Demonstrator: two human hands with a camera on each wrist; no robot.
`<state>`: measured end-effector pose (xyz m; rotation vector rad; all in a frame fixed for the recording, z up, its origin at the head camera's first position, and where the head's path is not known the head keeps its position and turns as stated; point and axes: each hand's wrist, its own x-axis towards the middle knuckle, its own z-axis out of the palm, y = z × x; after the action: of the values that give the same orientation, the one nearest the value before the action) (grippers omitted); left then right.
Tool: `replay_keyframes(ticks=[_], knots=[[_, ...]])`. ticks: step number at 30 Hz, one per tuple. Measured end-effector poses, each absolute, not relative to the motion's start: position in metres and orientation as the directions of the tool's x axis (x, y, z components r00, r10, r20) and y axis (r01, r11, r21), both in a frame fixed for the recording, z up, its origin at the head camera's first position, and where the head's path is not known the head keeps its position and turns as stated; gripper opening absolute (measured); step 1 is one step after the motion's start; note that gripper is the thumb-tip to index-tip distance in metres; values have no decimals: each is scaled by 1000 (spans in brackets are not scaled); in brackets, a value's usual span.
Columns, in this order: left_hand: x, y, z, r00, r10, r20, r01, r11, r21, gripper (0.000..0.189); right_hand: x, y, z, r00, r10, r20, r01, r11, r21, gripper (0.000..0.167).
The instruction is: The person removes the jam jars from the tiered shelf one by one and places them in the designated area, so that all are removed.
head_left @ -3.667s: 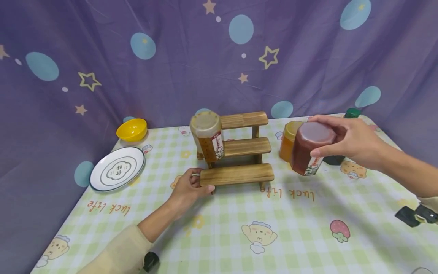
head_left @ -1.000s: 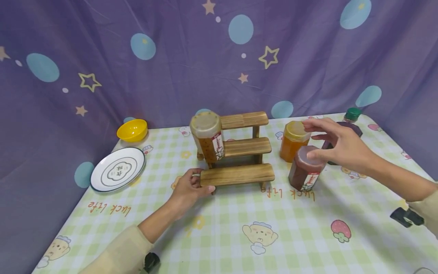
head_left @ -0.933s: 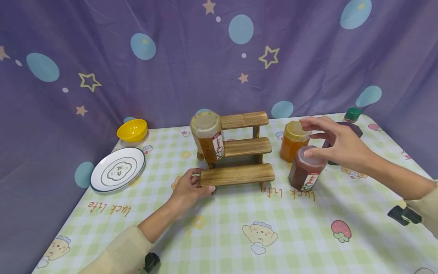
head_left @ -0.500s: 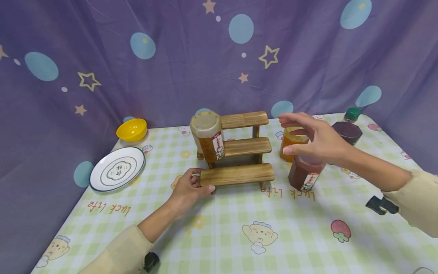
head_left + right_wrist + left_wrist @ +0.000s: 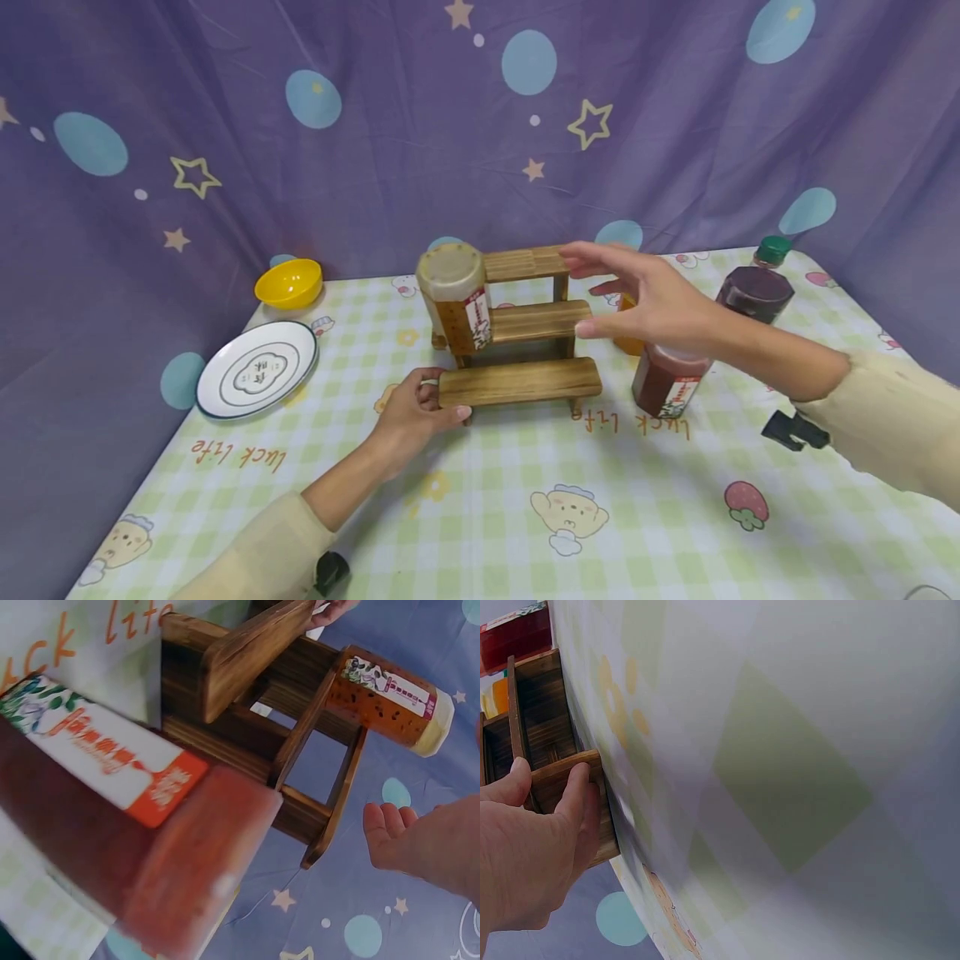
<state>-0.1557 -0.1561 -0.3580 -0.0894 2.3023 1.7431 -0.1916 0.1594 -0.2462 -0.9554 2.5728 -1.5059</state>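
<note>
A three-tier wooden shelf rack (image 5: 517,383) stands on the table. Its lowest step's left end is held by my left hand (image 5: 412,412), thumb in front and fingers at the side. A jar (image 5: 453,304) of amber contents with dark specks sits at the left of the middle step, label forward. My right hand (image 5: 652,300) is in the air beside the rack's right end, thumb and fingers apart and holding nothing. Below it stands a dark red jar (image 5: 667,387), large in the right wrist view. An orange jar (image 5: 628,321) is mostly hidden behind the right hand.
A dark purple jar (image 5: 753,292) and a green-capped bottle (image 5: 772,250) stand at the back right. On the left are a yellow bowl (image 5: 289,283) and a white plate (image 5: 258,371). A checked cloth (image 5: 480,517) covers the table; a purple curtain (image 5: 405,167) hangs behind.
My right hand has set the dark red jar on the table, let go, and moved left past the orange jar toward the rack. The left hand keeps its hold on the rack.
</note>
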Motion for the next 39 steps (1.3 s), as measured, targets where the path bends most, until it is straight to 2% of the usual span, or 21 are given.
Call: replay_keyframes(ticks=[5,16,28,35,39], knots=[[-156,-156,-358,-966,99,-240,-205,277,939,67,-197,149,-241,-817,-521,246,-459,330,-825,77],[-156,-155,-357,-963,103,-248,-212,275,938,68,-213,122,-230,-774,-582,251,-465,253,-848,77],[-156,-155,-357,-965,106,-239,-202,278,939,67,-223,92,-223,-737,-628,250,-490,242,-837,80],[-157,-156,-357,-964,111,-241,-200,291,936,68,-236,75,-223,-736,-642,215,-474,262,-840,83],[-157,-156,-358,-964,115,-240,-198,295,935,69,-241,63,-223,-710,-675,199,-469,243,-849,86]])
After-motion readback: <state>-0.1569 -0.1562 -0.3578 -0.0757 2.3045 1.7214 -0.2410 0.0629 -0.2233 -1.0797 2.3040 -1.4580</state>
